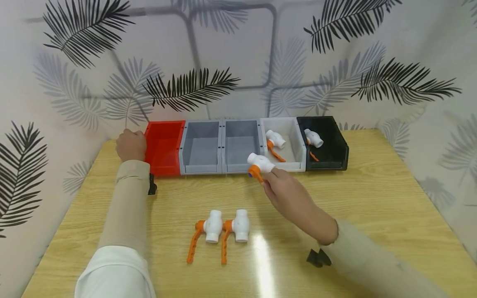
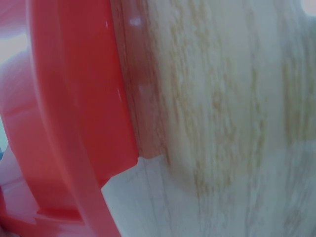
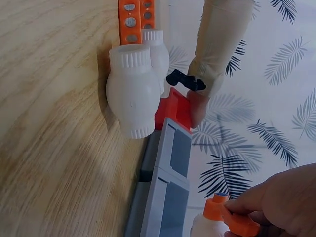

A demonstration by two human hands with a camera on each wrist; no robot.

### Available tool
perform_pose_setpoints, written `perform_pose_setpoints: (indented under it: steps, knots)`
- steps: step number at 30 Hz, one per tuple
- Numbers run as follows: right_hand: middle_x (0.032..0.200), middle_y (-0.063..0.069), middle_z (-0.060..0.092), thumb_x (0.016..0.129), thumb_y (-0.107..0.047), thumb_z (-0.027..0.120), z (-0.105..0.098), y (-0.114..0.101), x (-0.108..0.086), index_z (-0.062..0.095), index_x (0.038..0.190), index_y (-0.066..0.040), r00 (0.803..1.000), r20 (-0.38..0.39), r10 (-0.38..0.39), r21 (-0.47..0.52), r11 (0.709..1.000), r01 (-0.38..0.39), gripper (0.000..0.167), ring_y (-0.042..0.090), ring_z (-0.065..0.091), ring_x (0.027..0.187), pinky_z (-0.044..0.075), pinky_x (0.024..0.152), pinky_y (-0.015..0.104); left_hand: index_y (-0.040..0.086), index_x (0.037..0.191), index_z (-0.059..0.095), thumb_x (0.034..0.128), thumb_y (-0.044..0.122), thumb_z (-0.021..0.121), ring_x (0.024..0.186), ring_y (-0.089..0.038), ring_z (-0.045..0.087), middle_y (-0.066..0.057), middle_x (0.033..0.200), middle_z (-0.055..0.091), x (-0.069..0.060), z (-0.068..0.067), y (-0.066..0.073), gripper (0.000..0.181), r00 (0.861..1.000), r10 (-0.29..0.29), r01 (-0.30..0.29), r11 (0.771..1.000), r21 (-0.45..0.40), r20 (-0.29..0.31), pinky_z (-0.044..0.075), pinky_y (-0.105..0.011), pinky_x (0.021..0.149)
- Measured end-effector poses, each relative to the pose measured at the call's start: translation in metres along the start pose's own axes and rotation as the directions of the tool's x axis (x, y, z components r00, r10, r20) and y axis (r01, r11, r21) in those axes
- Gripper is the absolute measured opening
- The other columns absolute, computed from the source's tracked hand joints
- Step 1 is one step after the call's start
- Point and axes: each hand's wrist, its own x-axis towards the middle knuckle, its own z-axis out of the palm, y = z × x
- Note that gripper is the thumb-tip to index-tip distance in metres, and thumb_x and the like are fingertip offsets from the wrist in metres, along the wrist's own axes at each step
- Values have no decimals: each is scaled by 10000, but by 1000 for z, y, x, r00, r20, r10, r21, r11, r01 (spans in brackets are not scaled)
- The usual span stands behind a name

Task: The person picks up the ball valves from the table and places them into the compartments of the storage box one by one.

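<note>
My right hand (image 1: 292,198) pinches the orange lever of a white plastic ball valve (image 1: 262,162), holding it up in front of the second grey bin (image 1: 241,168) and the white bin (image 1: 296,166). That orange lever (image 3: 242,224) shows between thumb and fingers in the right wrist view. On the far left, my left hand (image 1: 131,145) grips the side of the red bin (image 1: 164,169); its fingertips are mostly hidden. Two more ball valves, one left (image 1: 213,226) and one right (image 1: 241,225), lie side by side on the table, levers towards me.
Another ball valve (image 1: 275,138) lies in the white bin, and one (image 1: 314,138) in the black bin (image 1: 327,165) at the right end. A first grey bin (image 1: 201,169) adjoins the red one. Behind the row rises a leaf-patterned wall covering (image 1: 231,49). Wooden table (image 1: 384,198) extends rightwards.
</note>
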Motion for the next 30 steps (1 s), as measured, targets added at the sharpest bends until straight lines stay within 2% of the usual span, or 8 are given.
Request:
perform_pose_setpoints:
  steps: [13, 20, 30]
  knots:
    - [754, 54, 540, 854, -78, 639, 15, 9, 27, 642, 885, -3, 999, 14, 34, 48, 998, -35, 81, 173, 473, 656, 410, 553, 272, -131, 1054, 538, 910, 222, 273, 972, -497, 525, -332, 1056, 569, 1, 4, -2, 465, 1000, -13, 13, 1000, 0, -5, 426, -572, 838]
    - [791, 76, 589, 860, -78, 631, 27, 10, 41, 661, 949, 23, 998, 56, 28, 16, 999, -29, 138, 183, 530, 698, 456, 603, 275, -137, 1018, 549, 905, 205, 286, 956, -504, 529, -338, 1031, 576, 1, 6, -4, 446, 999, -9, 8, 1000, -24, -34, 429, -577, 824]
    - [814, 103, 596, 850, -71, 639, 45, 14, 50, 655, 946, 29, 998, 65, 13, -50, 999, -9, 140, 225, 565, 731, 479, 641, 312, -128, 1009, 544, 897, 200, 287, 947, -501, 525, -333, 1023, 574, 0, 4, -3, 432, 1000, -4, 3, 999, -46, -14, 425, -579, 821]
